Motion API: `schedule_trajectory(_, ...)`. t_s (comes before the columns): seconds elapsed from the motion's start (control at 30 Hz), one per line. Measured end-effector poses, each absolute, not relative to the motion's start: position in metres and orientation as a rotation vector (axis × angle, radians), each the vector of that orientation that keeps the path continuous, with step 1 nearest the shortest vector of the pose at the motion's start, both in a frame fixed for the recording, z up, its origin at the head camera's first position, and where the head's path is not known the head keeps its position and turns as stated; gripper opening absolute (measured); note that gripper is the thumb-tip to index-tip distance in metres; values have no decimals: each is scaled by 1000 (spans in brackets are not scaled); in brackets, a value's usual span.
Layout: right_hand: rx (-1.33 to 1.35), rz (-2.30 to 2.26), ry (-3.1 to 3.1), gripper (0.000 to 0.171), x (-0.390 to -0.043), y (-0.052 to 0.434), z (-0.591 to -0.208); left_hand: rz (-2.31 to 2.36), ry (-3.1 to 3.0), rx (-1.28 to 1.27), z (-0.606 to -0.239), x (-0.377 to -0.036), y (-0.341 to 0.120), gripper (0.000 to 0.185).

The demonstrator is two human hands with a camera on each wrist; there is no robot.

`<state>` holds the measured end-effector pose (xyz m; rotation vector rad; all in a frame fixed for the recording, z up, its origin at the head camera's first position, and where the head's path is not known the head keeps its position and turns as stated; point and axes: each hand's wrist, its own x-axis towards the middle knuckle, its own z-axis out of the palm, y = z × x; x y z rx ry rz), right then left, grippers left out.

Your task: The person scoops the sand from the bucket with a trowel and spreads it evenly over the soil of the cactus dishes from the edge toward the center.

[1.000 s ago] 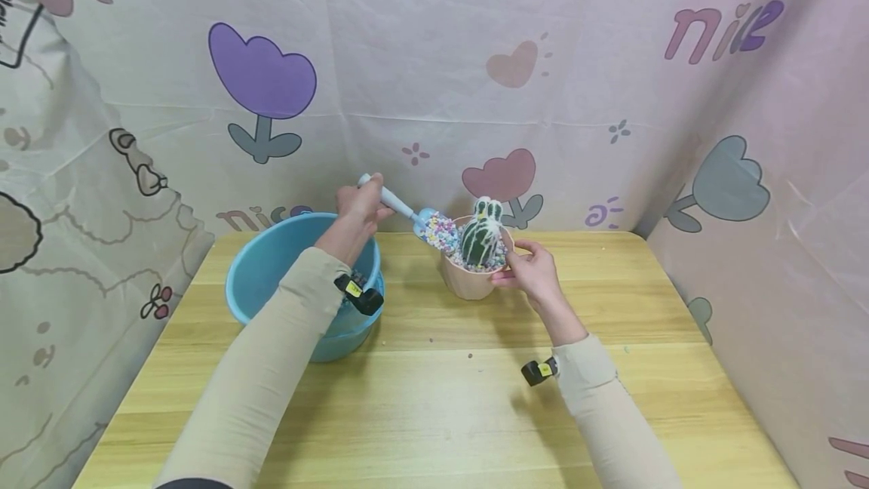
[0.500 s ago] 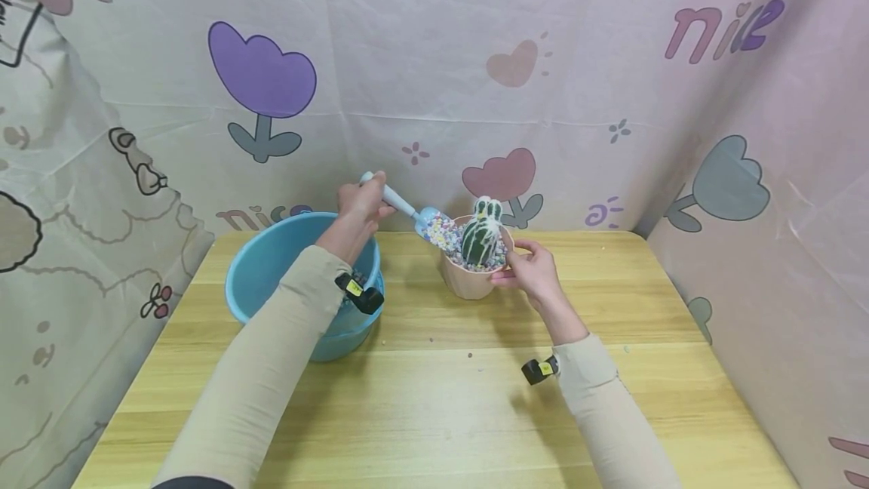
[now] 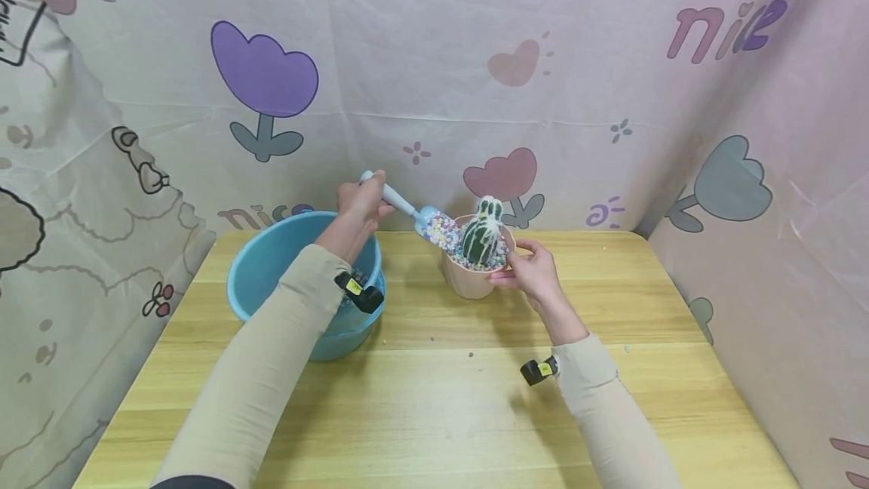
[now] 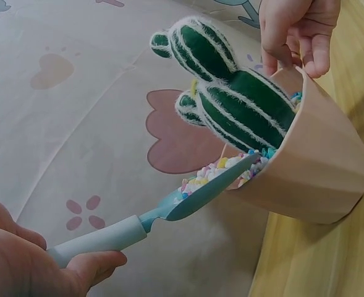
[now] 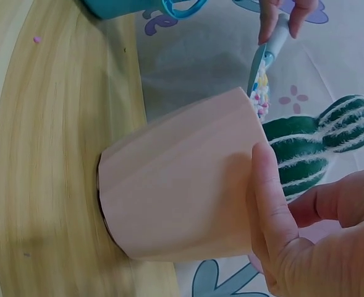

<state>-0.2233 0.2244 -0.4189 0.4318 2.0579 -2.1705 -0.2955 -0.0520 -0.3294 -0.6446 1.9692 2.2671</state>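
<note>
My left hand [image 3: 360, 210] grips the pale handle of a small blue scoop [image 4: 200, 197]. Colourful pebbles [image 4: 212, 173] fill the scoop, and its tip reaches over the rim of a pinkish-beige flower pot [image 3: 468, 284]. In the pot stands a green cactus [image 3: 482, 238] with white fuzzy stripes, amid more colourful pebbles. On the pot's right side, my right hand [image 3: 534, 270] pinches the rim, thumb and fingers on either side of the wall, as the right wrist view [image 5: 330, 235] shows.
To the left, a large blue basin [image 3: 254, 270] leans within another blue container [image 3: 339, 345], partly behind my left arm. A few stray pebbles [image 3: 471, 355] lie on the wooden table [image 3: 421, 421]. A printed cloth [image 3: 407, 59] hangs close behind the pot.
Hands, scoop and pot keep nearly the same places. The pebbles in the scoop have shifted slightly, and the cactus leans a touch more to the right.
</note>
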Motion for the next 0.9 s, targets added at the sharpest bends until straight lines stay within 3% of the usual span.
schedule_trajectory(0.17,450,-2162,2053,61,-224,222,-417,2276,1961,-658,-329,-295,-54,62)
schedule_trajectory(0.53,432,-1902,2576,39,-236,231,-424,2295,1955,-642,-330,-295,-56,61)
schedule_trajectory(0.9,374,-1837,2562,42,-249,239,-426,2273,1948,-632,-330,-296,-55,63)
